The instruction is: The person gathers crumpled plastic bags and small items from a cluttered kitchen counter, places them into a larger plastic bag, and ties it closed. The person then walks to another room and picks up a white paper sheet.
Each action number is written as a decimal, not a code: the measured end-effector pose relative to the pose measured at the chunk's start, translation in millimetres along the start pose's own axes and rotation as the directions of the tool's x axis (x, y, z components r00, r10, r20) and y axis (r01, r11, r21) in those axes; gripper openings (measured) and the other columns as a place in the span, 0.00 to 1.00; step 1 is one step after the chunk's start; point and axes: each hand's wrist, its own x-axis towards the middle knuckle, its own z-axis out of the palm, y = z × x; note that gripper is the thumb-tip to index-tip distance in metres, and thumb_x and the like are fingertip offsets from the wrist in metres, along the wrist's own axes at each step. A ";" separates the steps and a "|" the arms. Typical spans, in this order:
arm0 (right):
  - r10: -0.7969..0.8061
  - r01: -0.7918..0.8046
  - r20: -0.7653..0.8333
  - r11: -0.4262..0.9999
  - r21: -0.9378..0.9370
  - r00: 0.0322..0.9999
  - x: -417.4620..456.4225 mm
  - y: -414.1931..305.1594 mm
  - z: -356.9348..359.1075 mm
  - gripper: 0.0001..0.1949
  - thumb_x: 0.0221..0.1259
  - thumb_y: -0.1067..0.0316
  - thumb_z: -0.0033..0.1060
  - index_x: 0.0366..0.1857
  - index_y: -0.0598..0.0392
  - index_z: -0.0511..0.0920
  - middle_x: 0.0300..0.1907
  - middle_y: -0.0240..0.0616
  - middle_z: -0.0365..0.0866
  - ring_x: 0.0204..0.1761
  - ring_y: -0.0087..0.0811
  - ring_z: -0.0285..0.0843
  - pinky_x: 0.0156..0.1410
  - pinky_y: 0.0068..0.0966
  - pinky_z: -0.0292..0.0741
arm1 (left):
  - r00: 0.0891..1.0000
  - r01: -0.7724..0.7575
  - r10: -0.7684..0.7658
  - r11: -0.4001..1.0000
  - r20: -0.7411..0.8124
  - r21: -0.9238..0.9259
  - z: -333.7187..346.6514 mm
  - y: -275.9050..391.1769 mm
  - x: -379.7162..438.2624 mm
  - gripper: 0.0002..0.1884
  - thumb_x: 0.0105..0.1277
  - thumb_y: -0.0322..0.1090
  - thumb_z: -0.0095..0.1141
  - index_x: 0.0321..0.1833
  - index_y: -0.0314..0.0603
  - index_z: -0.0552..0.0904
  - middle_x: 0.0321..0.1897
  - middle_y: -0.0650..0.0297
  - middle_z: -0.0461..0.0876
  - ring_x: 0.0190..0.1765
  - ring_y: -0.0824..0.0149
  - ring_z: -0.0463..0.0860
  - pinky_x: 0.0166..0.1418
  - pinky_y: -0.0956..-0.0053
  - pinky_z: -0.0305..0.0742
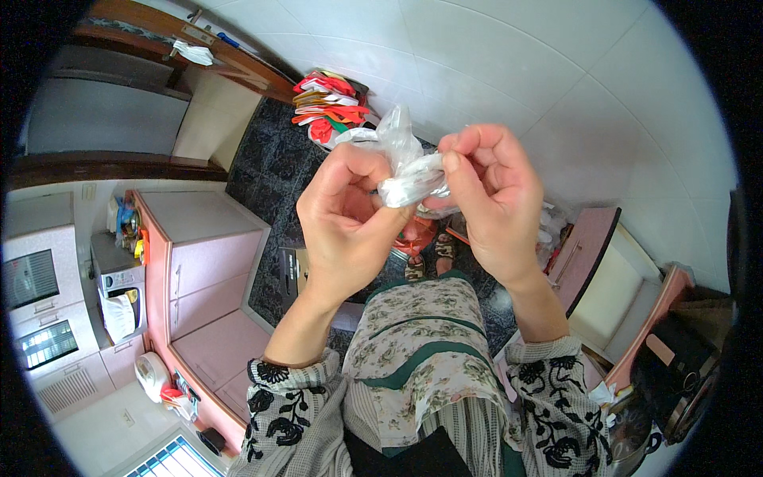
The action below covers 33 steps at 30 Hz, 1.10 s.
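Held up before my chest is a crumpled, translucent white plastic bag (411, 179), bunched between my two hands. My left hand (349, 220) grips its lower left part between thumb and curled fingers. At the bag's right end, my right hand (495, 197) pinches the plastic between thumb and forefinger. A loose, clear flap of the bag stands up above the left fingers. Below the hands, partly covered by them, a red plastic bag (417, 235) sits near my sandalled feet.
A stack of folded bags (331, 107) stands against the tiled wall. On the right, a pink drawer (575, 256) is pulled out below the counter (650, 328). Pink cabinets (208, 274) line the left, with a microwave (122, 304) farther back. A cardboard box (295, 271) rests on the dark floor.
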 end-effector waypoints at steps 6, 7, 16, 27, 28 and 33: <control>-0.018 0.019 -0.041 0.999 0.044 0.999 1.3 -0.1 6.3 0.05 0.62 0.74 0.49 0.38 0.60 0.68 0.34 0.30 0.71 0.34 0.16 0.71 0.36 0.18 0.81 | 0.996 0.072 -0.058 0.964 0.062 -0.255 -4.7 -2.7 -2.2 0.11 0.57 0.17 0.55 0.37 0.37 0.67 0.32 0.60 0.76 0.29 0.75 0.75 0.30 0.83 0.71; -0.022 0.024 -0.036 0.999 0.032 0.999 0.9 0.5 6.2 0.05 0.62 0.74 0.49 0.39 0.59 0.68 0.36 0.32 0.72 0.35 0.17 0.72 0.36 0.18 0.81 | 0.996 0.079 -0.067 0.952 0.051 -0.295 -5.2 -3.7 -3.1 0.12 0.57 0.18 0.56 0.38 0.37 0.67 0.32 0.60 0.76 0.29 0.74 0.75 0.31 0.82 0.71; -0.051 0.053 -0.059 0.998 0.021 0.997 -0.4 6.2 10.7 0.07 0.62 0.72 0.51 0.41 0.57 0.69 0.41 0.36 0.75 0.39 0.20 0.75 0.35 0.18 0.81 | 0.986 0.147 -0.167 0.856 0.003 -0.495 -1.1 0.5 -11.0 0.14 0.57 0.15 0.52 0.41 0.39 0.66 0.36 0.61 0.75 0.38 0.72 0.76 0.41 0.79 0.72; -0.456 0.518 0.250 0.699 -0.492 0.854 9.1 -5.2 -10.4 0.07 0.43 0.80 0.64 0.28 0.60 0.78 0.39 0.36 0.76 0.28 0.23 0.79 0.31 0.16 0.78 | 0.999 0.027 -0.022 0.983 0.034 -0.183 -11.0 2.1 -3.9 0.11 0.57 0.16 0.54 0.39 0.35 0.69 0.37 0.62 0.74 0.40 0.75 0.75 0.44 0.81 0.73; -0.461 0.520 0.250 0.687 -0.507 0.852 9.6 -5.3 -10.7 0.07 0.43 0.79 0.64 0.28 0.60 0.78 0.39 0.36 0.76 0.28 0.23 0.79 0.32 0.16 0.78 | 0.999 0.006 -0.002 0.990 0.032 -0.143 -10.1 2.2 -4.1 0.11 0.58 0.16 0.54 0.39 0.35 0.69 0.37 0.62 0.74 0.40 0.75 0.75 0.44 0.82 0.73; -0.416 0.559 0.375 0.575 -0.597 0.829 13.3 -10.7 -16.7 0.06 0.46 0.83 0.61 0.29 0.62 0.79 0.43 0.39 0.76 0.34 0.22 0.78 0.33 0.16 0.78 | 0.999 -0.034 0.037 0.997 0.036 -0.073 -10.2 1.2 -4.5 0.11 0.58 0.16 0.54 0.40 0.34 0.68 0.38 0.61 0.74 0.40 0.75 0.75 0.44 0.81 0.73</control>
